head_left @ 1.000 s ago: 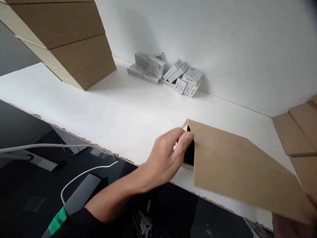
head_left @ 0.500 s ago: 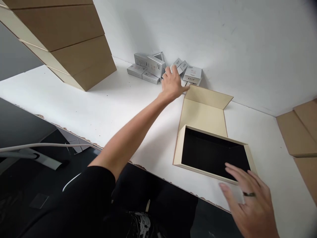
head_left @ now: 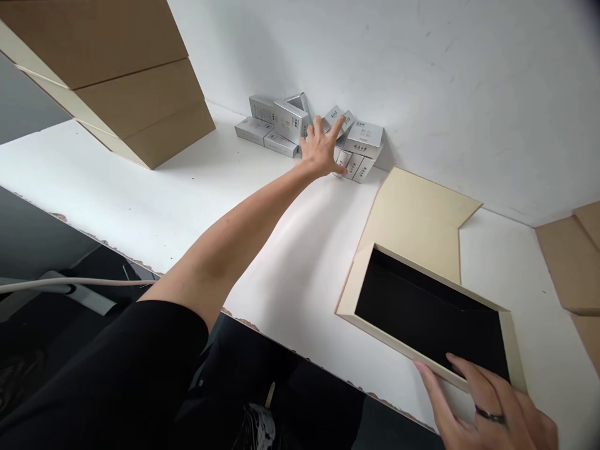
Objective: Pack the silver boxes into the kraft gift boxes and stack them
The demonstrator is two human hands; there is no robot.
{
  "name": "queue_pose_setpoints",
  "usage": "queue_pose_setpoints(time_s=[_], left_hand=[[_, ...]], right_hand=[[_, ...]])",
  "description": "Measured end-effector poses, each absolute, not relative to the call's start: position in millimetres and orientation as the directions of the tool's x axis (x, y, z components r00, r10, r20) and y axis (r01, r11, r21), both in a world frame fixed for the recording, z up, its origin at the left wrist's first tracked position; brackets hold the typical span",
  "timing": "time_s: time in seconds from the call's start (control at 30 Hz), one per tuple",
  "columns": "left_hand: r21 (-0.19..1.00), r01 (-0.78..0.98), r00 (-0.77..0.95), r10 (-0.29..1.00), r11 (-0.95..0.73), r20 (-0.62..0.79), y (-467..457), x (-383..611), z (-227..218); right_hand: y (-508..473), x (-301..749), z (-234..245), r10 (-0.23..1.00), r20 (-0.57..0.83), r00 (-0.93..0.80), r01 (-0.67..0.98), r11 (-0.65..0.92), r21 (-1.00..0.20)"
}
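Observation:
My left hand (head_left: 320, 150) reaches to the back of the table with its fingers spread. It hovers at a group of small silver cartons (head_left: 360, 139), the thumb beside the upright ones; whether it touches them I cannot tell. My right hand (head_left: 492, 400) grips the near wall of a cream gift box (head_left: 398, 334), thumb outside and fingers inside over the rim. This box lies open, its black inside (head_left: 431, 312) bare. Its cream lid (head_left: 417, 212) is folded back toward the wall.
Large brown boxes (head_left: 140, 103) are stacked at the left. More silver cartons (head_left: 281, 128) lie in a heap by the wall. Brown boxes (head_left: 567, 262) stand at the right edge. The white table (head_left: 300, 250) has a chipped front edge, and a pale cable (head_left: 79, 283) runs below it.
My right hand has come onto the gift box's near wall. The box has shifted right and toward me, turning slightly, and its lid flap lies flatter. My left hand's fingers have spread wider by the cartons.

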State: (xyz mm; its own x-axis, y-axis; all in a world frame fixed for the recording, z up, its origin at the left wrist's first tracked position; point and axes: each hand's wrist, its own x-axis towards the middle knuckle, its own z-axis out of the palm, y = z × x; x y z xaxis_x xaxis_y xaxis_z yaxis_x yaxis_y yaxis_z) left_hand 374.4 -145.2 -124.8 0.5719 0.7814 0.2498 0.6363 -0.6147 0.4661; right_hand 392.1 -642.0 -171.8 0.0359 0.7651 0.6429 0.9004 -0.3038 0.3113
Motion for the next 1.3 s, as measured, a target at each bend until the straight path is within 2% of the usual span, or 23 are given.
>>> queue_pose_setpoints(time_s=[0.1,0.23,0.33,0.5,0.7,0.87,1.0,1.2,1.3], left_hand=[[0.501,0.623,0.538,0.794,-0.6,0.282,-144.3,378.5,-128.1],[0.58,0.57,0.517,0.803,-0.582,0.296,-139.9,381.7,-130.7],[0.578,0.584,0.49,0.815,-0.57,0.309,-143.0,381.0,-131.1],[0.549,0.591,0.413,0.806,-0.591,0.424,-169.8,378.1,-145.2],[0.675,0.593,0.386,0.891,-0.438,0.239,-196.7,389.0,-167.7],[0.746,0.537,0.322,0.913,-0.394,0.25,-202.1,413.0,-158.9],[0.789,0.561,0.206,0.965,-0.252,0.162,-206.9,433.7,-150.2],[0.795,0.551,0.211,0.964,-0.254,0.161,-215.0,428.8,-150.7],[0.847,0.503,0.173,0.98,-0.172,0.097,-217.6,416.8,-147.2]], right_hand=[[-641.4,397.1,-173.8,0.755,0.656,0.005,0.895,-0.295,0.333],[-641.3,394.8,-174.3,0.756,0.652,0.054,0.891,-0.332,0.311],[-641.0,392.6,-174.4,0.756,0.652,0.05,0.888,-0.333,0.317],[-641.3,394.6,-176.9,0.749,0.662,0.03,0.89,-0.322,0.324],[-637.1,390.0,-173.5,0.747,0.663,0.044,0.887,-0.335,0.318],[-633.5,391.0,-175.0,0.744,0.667,0.032,0.886,-0.331,0.326],[-633.3,390.1,-176.4,0.74,0.673,0.015,0.888,-0.319,0.331],[-626.4,373.4,-174.2,0.705,0.685,0.186,0.861,-0.453,0.233],[-626.4,371.6,-178.1,0.685,0.7,0.202,0.855,-0.472,0.216]])
